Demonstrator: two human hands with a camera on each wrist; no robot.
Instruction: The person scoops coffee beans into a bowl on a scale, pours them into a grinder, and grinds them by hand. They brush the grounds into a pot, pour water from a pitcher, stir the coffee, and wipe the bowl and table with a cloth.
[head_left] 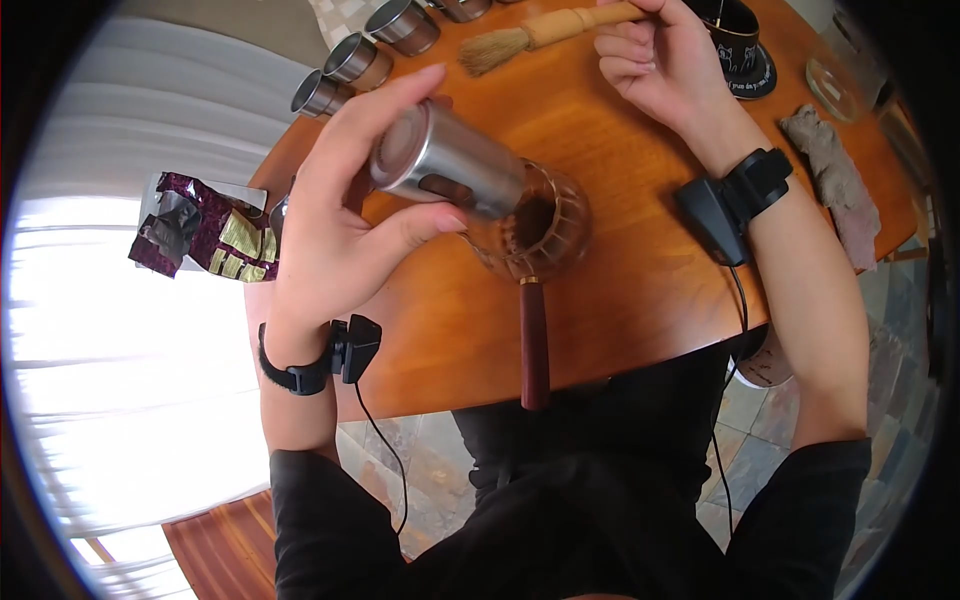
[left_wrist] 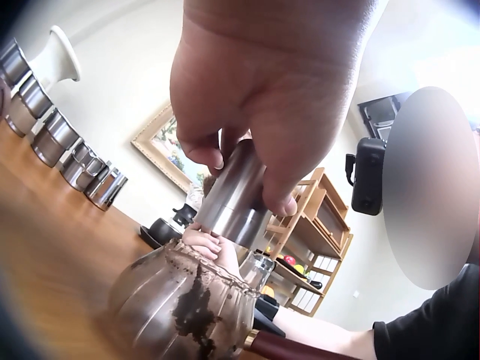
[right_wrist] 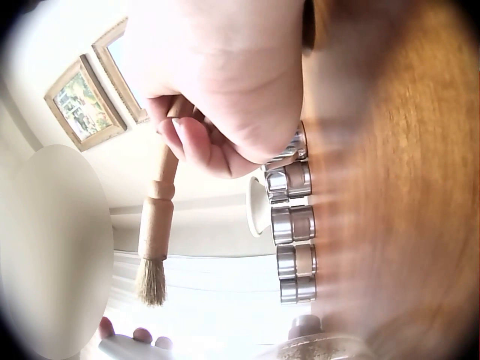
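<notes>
My left hand (head_left: pixel 335 205) grips a stainless-steel canister (head_left: pixel 470 160) with a small dark window, thumb on the near side and fingers on the far side. The canister is tipped, its lower end at the mouth of a ribbed glass pot (head_left: pixel 574 215). Dark brown grounds lie inside the pot and cling to its wall in the left wrist view. A reddish wooden handle (head_left: pixel 535 345) sticks out from the pot toward my body. Farther right, my right hand (head_left: pixel 668 75) holds a wooden-handled bristle brush (right_wrist: pixel 155 225) by its handle, bristles pointing left in the head view.
Several steel canisters (head_left: pixel 358 62) line the far left edge of the wooden table (head_left: pixel 640 290). An opened purple bag (head_left: pixel 205 225) lies at the left. At the right are a black cat-patterned container (head_left: pixel 737 50), a glass lid (head_left: pixel 838 88) and a crumpled grey cloth (head_left: pixel 832 170).
</notes>
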